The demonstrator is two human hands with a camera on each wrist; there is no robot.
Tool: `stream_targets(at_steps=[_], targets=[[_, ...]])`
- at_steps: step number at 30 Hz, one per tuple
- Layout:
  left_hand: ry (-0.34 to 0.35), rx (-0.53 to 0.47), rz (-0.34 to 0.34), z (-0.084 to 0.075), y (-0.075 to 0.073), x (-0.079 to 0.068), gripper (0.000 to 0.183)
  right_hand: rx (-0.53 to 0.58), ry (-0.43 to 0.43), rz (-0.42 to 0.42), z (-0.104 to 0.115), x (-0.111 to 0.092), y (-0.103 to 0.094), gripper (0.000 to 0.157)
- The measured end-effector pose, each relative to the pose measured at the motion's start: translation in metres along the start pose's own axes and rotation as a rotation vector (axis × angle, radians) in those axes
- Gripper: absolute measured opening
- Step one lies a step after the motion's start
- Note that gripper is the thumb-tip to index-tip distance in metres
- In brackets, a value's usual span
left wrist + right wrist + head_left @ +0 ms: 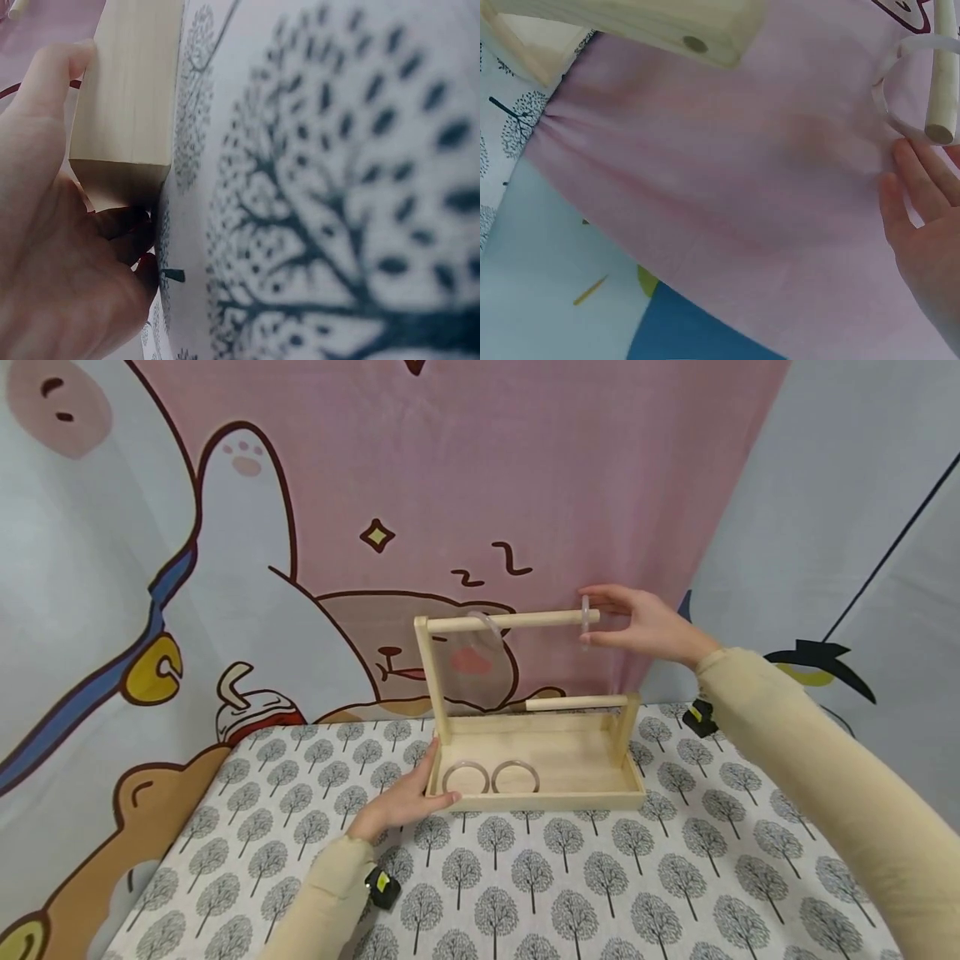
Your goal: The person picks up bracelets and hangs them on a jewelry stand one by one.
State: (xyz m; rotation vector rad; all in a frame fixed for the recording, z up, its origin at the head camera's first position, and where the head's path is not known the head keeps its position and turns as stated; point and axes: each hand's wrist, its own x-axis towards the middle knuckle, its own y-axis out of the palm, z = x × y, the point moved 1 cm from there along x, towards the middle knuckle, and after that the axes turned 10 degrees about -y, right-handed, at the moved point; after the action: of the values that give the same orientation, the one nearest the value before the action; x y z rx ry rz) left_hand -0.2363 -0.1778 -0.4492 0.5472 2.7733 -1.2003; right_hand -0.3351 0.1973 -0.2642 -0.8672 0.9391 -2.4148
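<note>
My right hand [637, 625] pinches a clear bangle [586, 610] between thumb and fingers at the right end of the upper wooden rod [532, 619]. In the right wrist view the rod's tip [940, 133] pokes through that bangle [880, 94]. Another clear bangle [492, 627] hangs farther left on the same rod. Down at the left front corner, my left hand [403, 797] grips the wooden stand [555, 801], thumb over the rim. The left wrist view shows its fingers [124, 236] curled by the tray's end. Two bangles, one [466, 763] beside the other [516, 762], lie in the tray.
A lower wooden rod [577, 702] juts left from the short right post [627, 731]. The tall left post [432, 681] carries the upper rod. Under the stand is a tree-print tablecloth [585, 902], and a cartoon curtain [570, 485] hangs close behind.
</note>
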Motion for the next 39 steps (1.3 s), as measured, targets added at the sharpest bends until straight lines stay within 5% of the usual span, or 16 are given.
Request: stream_targets(at_steps=[14,22,39], targets=[[-0.014,-0.023,-0.001,0.005,-0.001,0.001,0.102,-0.083,-0.076,0.033,0.014,0.021,0.026,0.068],[-0.016,-0.010,-0.007,0.007,0.000,0.002,0.103,-0.245,-0.176,0.040,0.023,0.033,0.033,0.067],[-0.008,-0.014,0.002,0.004,-0.001,0.004,0.102,-0.350,-0.213,0.127,0.034,0.046,0.044,0.067]])
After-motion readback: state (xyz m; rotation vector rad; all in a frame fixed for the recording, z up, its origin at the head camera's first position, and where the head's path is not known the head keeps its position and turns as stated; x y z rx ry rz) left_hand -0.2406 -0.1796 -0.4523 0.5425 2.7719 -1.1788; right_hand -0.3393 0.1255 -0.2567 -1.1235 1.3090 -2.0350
